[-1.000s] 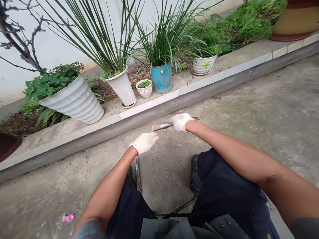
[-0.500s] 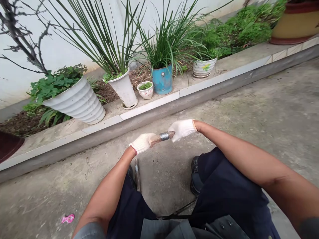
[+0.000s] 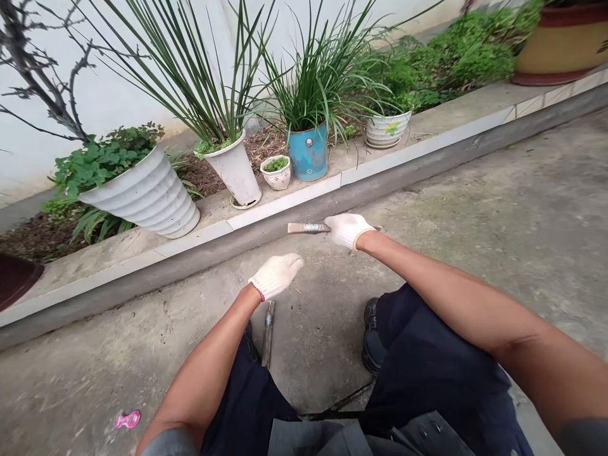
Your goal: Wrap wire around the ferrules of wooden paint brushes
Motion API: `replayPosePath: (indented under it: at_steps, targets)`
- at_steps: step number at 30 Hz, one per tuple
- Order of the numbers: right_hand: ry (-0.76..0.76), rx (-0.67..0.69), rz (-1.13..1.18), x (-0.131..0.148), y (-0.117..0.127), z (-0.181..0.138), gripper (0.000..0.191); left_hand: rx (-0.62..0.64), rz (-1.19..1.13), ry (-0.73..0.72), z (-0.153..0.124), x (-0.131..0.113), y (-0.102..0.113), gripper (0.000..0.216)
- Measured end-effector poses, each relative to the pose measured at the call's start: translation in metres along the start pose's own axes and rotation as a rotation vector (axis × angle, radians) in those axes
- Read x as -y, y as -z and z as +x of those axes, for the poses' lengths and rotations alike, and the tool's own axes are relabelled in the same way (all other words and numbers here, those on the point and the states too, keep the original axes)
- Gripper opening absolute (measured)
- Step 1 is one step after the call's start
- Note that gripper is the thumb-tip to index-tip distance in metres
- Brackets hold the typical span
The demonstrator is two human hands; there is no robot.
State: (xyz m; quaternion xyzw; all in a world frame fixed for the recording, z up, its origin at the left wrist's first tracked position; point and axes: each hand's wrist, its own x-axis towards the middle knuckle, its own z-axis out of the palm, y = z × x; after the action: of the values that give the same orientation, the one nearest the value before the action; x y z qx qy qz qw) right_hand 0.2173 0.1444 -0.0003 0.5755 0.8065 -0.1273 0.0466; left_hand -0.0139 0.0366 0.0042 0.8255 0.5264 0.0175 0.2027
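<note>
My right hand (image 3: 348,229), in a white knitted glove, is closed around a wooden stick (image 3: 295,228). Silver wire is wound in a tight band near the stick's left end, which points left out of my fist. A bit of its other end shows beyond the wrist. Lower and to the left, my left hand (image 3: 278,274), gloved the same way, is apart from the stick. Its fingers are pressed together, and whatever they may pinch is hidden. Below it, beside my left foot, is another wooden stick (image 3: 267,342) with wire around its upper part.
A low tiled ledge (image 3: 285,197) crosses ahead, bearing a ribbed white pot (image 3: 147,196), a tall white pot (image 3: 236,174), a small pot (image 3: 276,176), a blue bucket (image 3: 308,152) and others. A pink object (image 3: 128,419) lies on the concrete floor (image 3: 475,221) at lower left.
My left hand has let go of the wire-wound stick. My right hand has moved forward with it, turning it nearly level and gripping it farther along.
</note>
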Motion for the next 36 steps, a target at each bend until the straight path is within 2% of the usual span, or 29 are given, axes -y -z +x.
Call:
replayPosePath:
  at_steps: [4, 7, 10, 13, 15, 17, 21, 24, 27, 29, 32, 34, 36]
  targets:
    - [0.095, 0.209, -0.219, 0.012, -0.011, -0.010, 0.035, -0.056, 0.100, -0.015, 0.000, 0.005, 0.002, 0.038]
    - [0.331, 0.342, -0.294, 0.023, -0.019, -0.023, 0.033, -0.057, 0.139, -0.028, 0.000, 0.011, 0.002, 0.038]
    - [0.557, 0.458, -0.215, 0.027, -0.022, -0.035, 0.026, -0.021, 0.098, -0.012, -0.001, 0.013, 0.001, 0.040]
    - [0.645, 0.504, -0.029, 0.020, -0.015, -0.042, 0.018, 0.005, 0.045, -0.026, -0.003, 0.012, 0.002, 0.042]
    - [0.629, 0.514, 0.172, 0.015, -0.006, -0.047, 0.019, 0.012, 0.026, -0.070, -0.003, 0.011, 0.002, 0.036]
    - [0.555, 0.464, 0.395, 0.014, 0.004, -0.050, 0.023, -0.003, -0.013, -0.072, -0.004, 0.010, 0.002, 0.035]
    - [0.340, 0.172, 0.676, 0.019, 0.017, -0.048, 0.028, -0.020, -0.083, 0.008, -0.004, 0.004, -0.002, 0.044]
    - [0.186, -0.036, 0.634, 0.018, 0.017, -0.035, 0.031, 0.024, -0.068, 0.023, -0.003, -0.003, -0.003, 0.039]
    - [0.048, -0.157, 0.359, 0.007, 0.015, -0.020, 0.037, 0.040, -0.038, 0.040, -0.003, -0.007, -0.002, 0.037]
    - [-0.005, -0.150, 0.159, 0.000, 0.013, -0.014, 0.034, 0.010, -0.002, 0.041, -0.003, -0.006, 0.000, 0.038]
    - [-0.011, -0.020, -0.057, 0.000, 0.008, -0.015, 0.029, -0.051, 0.096, 0.036, -0.003, -0.001, 0.000, 0.039]
    - [0.037, 0.084, -0.156, 0.006, 0.003, -0.021, 0.030, -0.071, 0.171, 0.028, -0.003, 0.002, -0.002, 0.039]
    - [0.154, 0.198, -0.234, 0.014, -0.004, -0.028, 0.031, -0.067, 0.222, 0.015, -0.003, 0.004, -0.004, 0.039]
